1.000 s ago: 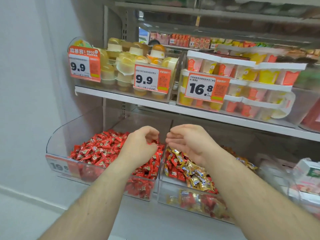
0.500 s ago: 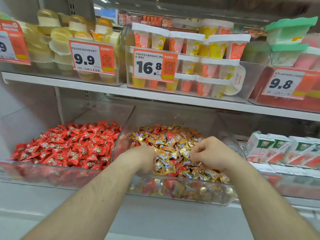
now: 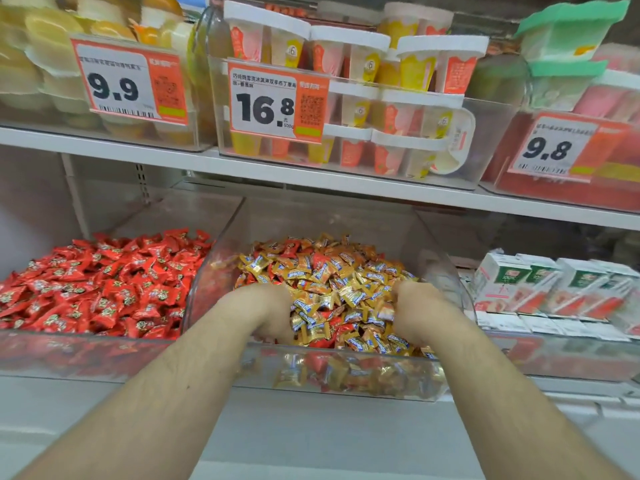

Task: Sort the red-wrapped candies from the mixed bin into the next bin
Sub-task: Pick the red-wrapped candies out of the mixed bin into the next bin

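Red candies: a few red-wrapped candies peek out among the gold ones in the mixed bin, low centre of the frame; one shows at the clear front wall, others up near the back of the heap
Left hand: the left hand is dug into the left side of the pile, fingers buried in wrappers; honestly can't tell if it's got anything or how far the fingers are curled
Right hand: the right hand is knuckles-up in the right side of the same pile, fingers sunk out of sight; grip can't be made out either
Gap between hands: gold candies fill the stretch between the two hands, with bits of red wrapper just beside both
Next bin: the red bin sits at centre left, touching the mixed bin's left wall; heaped with red wrappers only
In the way: the clear divider wall between the two bins rises above the candy level
Around: price tags and jelly cups on the shelf above; small cartons at right
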`<state>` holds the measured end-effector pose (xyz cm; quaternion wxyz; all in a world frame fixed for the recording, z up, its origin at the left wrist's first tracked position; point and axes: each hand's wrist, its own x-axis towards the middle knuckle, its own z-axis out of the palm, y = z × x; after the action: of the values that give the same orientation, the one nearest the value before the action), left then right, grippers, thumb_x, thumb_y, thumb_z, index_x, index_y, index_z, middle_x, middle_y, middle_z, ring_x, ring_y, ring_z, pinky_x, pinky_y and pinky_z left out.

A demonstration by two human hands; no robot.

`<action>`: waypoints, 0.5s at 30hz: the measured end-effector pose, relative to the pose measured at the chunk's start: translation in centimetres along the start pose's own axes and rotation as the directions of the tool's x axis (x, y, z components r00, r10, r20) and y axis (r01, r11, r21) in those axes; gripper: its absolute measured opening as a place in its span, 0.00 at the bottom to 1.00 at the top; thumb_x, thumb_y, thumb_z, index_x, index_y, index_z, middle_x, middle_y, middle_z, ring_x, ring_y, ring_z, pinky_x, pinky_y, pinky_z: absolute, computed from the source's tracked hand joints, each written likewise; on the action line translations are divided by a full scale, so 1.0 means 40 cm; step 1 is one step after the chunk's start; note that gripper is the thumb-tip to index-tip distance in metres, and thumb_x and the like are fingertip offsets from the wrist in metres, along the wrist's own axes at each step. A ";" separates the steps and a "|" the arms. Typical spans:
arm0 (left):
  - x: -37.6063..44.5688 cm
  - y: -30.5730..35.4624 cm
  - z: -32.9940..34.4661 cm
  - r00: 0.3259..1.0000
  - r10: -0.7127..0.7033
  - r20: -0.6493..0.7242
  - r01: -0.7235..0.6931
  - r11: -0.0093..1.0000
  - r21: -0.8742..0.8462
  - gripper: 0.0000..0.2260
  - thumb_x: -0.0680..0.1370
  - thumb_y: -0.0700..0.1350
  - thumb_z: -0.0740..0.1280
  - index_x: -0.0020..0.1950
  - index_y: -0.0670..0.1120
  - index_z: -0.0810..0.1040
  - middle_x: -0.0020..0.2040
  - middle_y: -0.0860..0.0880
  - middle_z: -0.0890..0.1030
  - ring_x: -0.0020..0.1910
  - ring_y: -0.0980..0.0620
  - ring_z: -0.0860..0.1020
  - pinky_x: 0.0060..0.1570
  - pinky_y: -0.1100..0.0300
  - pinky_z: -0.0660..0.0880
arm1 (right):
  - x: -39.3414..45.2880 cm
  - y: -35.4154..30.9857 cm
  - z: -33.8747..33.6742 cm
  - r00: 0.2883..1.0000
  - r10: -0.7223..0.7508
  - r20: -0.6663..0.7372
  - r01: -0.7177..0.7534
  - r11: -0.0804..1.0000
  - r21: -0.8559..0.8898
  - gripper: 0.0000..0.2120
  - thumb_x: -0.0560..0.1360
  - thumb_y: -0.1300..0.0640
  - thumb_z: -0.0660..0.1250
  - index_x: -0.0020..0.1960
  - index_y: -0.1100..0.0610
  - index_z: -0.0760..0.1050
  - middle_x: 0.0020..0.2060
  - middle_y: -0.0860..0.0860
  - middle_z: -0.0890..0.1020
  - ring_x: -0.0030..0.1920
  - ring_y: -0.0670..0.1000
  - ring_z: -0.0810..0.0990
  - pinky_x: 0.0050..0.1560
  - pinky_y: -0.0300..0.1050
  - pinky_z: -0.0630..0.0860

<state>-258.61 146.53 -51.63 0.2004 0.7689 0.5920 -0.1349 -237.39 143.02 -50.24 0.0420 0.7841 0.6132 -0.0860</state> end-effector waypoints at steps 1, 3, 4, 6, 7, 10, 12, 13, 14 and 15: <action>-0.002 -0.010 -0.003 1.000 0.009 -0.027 -0.011 0.997 -0.076 0.09 0.75 0.44 0.67 0.49 0.40 0.82 0.40 0.45 0.82 0.33 0.48 0.74 0.35 0.59 0.74 | -0.004 0.002 -0.002 1.000 0.004 -0.010 -0.004 1.000 0.013 0.10 0.73 0.68 0.61 0.53 0.57 0.70 0.42 0.53 0.73 0.44 0.57 0.76 0.38 0.43 0.72; -0.006 -0.019 -0.004 0.998 0.053 -0.031 -0.059 0.968 -0.245 0.08 0.77 0.42 0.61 0.45 0.40 0.78 0.44 0.41 0.84 0.36 0.47 0.77 0.43 0.56 0.78 | -0.016 0.013 -0.017 1.000 0.004 -0.017 -0.004 1.000 0.002 0.05 0.75 0.67 0.60 0.46 0.58 0.67 0.38 0.52 0.71 0.41 0.55 0.75 0.35 0.42 0.70; -0.009 -0.018 -0.002 0.996 0.085 -0.036 -0.092 0.951 -0.295 0.08 0.78 0.41 0.59 0.43 0.42 0.75 0.43 0.41 0.83 0.37 0.47 0.78 0.45 0.54 0.79 | -0.022 0.022 -0.029 1.000 0.010 -0.028 -0.010 1.000 0.004 0.07 0.76 0.67 0.60 0.42 0.57 0.66 0.36 0.52 0.70 0.38 0.54 0.74 0.32 0.41 0.68; -0.013 -0.005 0.002 0.983 0.166 -0.079 -0.181 0.946 -0.270 0.08 0.79 0.39 0.55 0.41 0.44 0.69 0.39 0.44 0.77 0.35 0.47 0.74 0.40 0.53 0.75 | -0.029 0.039 -0.054 0.997 -0.009 -0.075 0.014 0.998 0.060 0.08 0.76 0.66 0.60 0.39 0.58 0.67 0.35 0.54 0.73 0.35 0.53 0.74 0.29 0.41 0.66; -0.015 0.007 0.005 0.974 0.204 -0.096 -0.222 0.945 -0.239 0.08 0.79 0.38 0.54 0.41 0.45 0.68 0.38 0.45 0.73 0.35 0.47 0.70 0.37 0.54 0.69 | -0.030 0.043 -0.063 0.994 -0.036 -0.099 0.047 0.993 0.111 0.06 0.76 0.65 0.60 0.40 0.59 0.71 0.36 0.56 0.76 0.34 0.53 0.74 0.29 0.42 0.67; -0.015 0.043 0.008 0.954 0.289 -0.076 -0.298 0.934 -0.196 0.06 0.78 0.40 0.62 0.48 0.50 0.75 0.40 0.53 0.72 0.36 0.51 0.70 0.36 0.60 0.66 | -0.049 0.025 -0.067 0.982 -0.174 -0.071 0.188 0.905 0.383 0.10 0.77 0.64 0.60 0.45 0.59 0.80 0.37 0.58 0.82 0.36 0.54 0.77 0.34 0.49 0.74; -0.018 0.060 0.005 0.943 0.334 -0.004 -0.332 0.937 -0.111 0.16 0.74 0.45 0.71 0.60 0.57 0.77 0.46 0.57 0.74 0.44 0.54 0.75 0.38 0.62 0.68 | -0.055 0.000 -0.046 0.973 -0.229 -0.025 0.210 0.836 0.506 0.15 0.76 0.67 0.58 0.42 0.54 0.79 0.31 0.53 0.78 0.34 0.53 0.76 0.33 0.45 0.71; -0.013 0.064 0.005 0.942 0.334 0.038 -0.331 0.941 -0.073 0.21 0.72 0.48 0.75 0.63 0.59 0.76 0.52 0.59 0.75 0.51 0.52 0.77 0.40 0.62 0.69 | -0.050 -0.012 -0.033 0.974 -0.226 -0.009 0.197 0.830 0.522 0.15 0.75 0.68 0.57 0.41 0.56 0.79 0.29 0.51 0.75 0.31 0.52 0.73 0.32 0.42 0.68; -0.007 0.067 0.007 0.943 0.324 0.073 -0.321 0.946 -0.048 0.25 0.70 0.51 0.77 0.65 0.59 0.76 0.55 0.61 0.74 0.55 0.52 0.77 0.43 0.62 0.70 | -0.041 -0.022 -0.017 0.975 -0.220 -0.007 0.191 0.828 0.527 0.13 0.73 0.68 0.57 0.41 0.59 0.79 0.27 0.51 0.73 0.30 0.51 0.71 0.31 0.40 0.66; 0.000 0.067 0.010 0.946 0.308 0.096 -0.307 0.951 -0.031 0.26 0.68 0.53 0.78 0.64 0.59 0.77 0.57 0.58 0.76 0.57 0.51 0.76 0.46 0.61 0.71 | -0.032 -0.032 -0.007 0.977 -0.213 -0.015 0.190 0.830 0.524 0.11 0.72 0.67 0.58 0.40 0.62 0.79 0.28 0.51 0.72 0.30 0.51 0.69 0.32 0.40 0.65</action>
<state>-256.03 145.74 -51.57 0.2542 0.8425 0.4551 -0.1358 -238.89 142.17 -49.67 -0.1683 0.6948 0.6448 -0.2703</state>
